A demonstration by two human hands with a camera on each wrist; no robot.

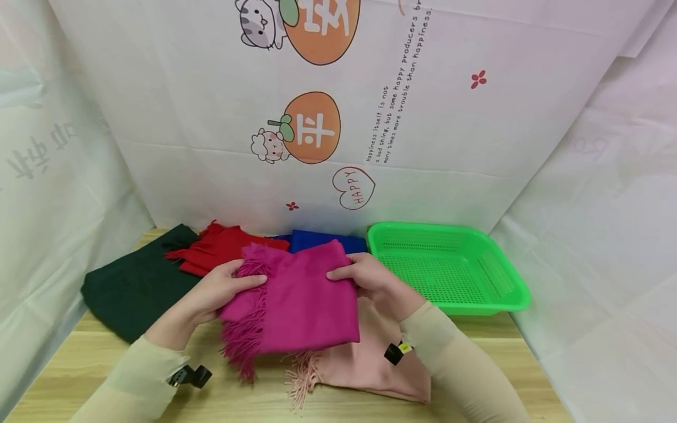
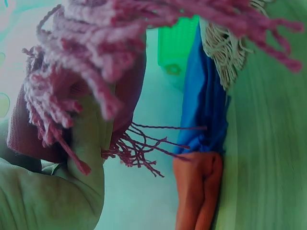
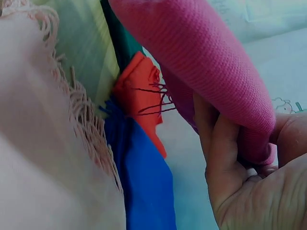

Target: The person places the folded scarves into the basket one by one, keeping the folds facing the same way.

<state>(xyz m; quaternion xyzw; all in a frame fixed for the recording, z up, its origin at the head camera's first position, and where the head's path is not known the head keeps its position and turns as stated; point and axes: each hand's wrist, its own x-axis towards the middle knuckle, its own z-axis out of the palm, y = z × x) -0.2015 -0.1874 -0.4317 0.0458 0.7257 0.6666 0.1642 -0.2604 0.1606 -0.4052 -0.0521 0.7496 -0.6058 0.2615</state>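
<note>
By the left hand (image 1: 215, 294) and the right hand (image 1: 372, 279), opposite sides of the folded magenta scarf (image 1: 309, 299) are gripped above the wooden table (image 1: 238, 402), where it is apparently being straightened, and even support seems required for the next move.

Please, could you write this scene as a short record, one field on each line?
Held thing: folded magenta cloth, fringed
Partly hidden by it: pink cloth, on wooden table
Left hand: grips the fringed side
Right hand: grips the opposite side
Other cloths, left to right: dark green cloth, red cloth, blue cloth
Container: green basket, right of the blue cloth
</note>
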